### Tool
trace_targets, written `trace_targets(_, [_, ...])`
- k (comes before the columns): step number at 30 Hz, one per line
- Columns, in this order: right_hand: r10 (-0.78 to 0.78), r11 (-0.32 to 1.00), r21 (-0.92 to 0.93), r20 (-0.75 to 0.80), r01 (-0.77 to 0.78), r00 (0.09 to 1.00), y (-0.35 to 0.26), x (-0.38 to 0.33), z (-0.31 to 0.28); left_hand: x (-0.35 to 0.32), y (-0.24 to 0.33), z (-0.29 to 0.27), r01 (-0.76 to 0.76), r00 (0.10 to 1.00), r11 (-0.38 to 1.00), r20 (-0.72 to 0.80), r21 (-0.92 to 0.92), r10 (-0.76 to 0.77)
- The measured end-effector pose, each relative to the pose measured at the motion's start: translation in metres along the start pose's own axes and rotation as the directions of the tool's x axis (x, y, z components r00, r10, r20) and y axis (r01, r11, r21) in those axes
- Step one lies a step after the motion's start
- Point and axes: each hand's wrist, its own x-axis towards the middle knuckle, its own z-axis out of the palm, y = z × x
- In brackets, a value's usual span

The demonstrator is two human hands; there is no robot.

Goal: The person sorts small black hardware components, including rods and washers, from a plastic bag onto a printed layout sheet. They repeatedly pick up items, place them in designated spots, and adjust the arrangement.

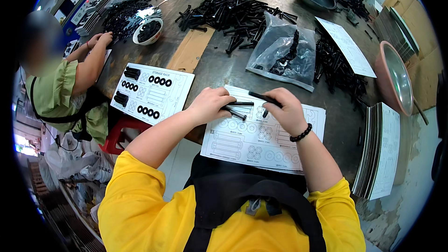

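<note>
My left hand (210, 105) is closed around a few long black bolts (239, 111), whose ends stick out to the right past the fingertips. Across from it, my right hand (288, 108) grips black bolts (264, 98) too, one lying slanted along the fingers and another pointing down. A dark beaded bracelet (301, 133) circles the right wrist. Both hands hover over or rest on a white printed card (224, 128) with outline drawings of bolts, washers and a wrench; I cannot tell which. The bolts' exact number is partly hidden by my fingers.
Left lies a card (179, 94) carrying black washers and bolts. Ahead are a bolt heap (224, 11), a clear plastic bag (284, 51) and a cardboard strip (190, 50). Card stacks (383, 151) and a pink-rimmed basin (391, 77) stand right. A co-worker's hands (100, 39) are at far left.
</note>
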Motion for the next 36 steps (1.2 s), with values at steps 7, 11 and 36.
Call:
trace_targets(7, [-0.208,0.904,-0.327,0.222,0.274,0.953,-0.017,0.014,0.068,0.015,-0.016,0.002,0.059,0.996,0.998,-0.065,0.007,-0.059])
trace_targets(11, [-0.210,0.934,-0.255,0.169,0.248,0.963,-0.011,0.003,0.068,0.009,-0.020,0.002,0.070,0.992,0.966,-0.082,-0.251,-0.093])
trace_targets(36, [0.134,0.982,-0.121,-0.115,-0.148,0.984,0.024,-0.013,0.068,0.003,0.011,-0.006,0.098,0.995,0.995,0.032,-0.025,-0.097])
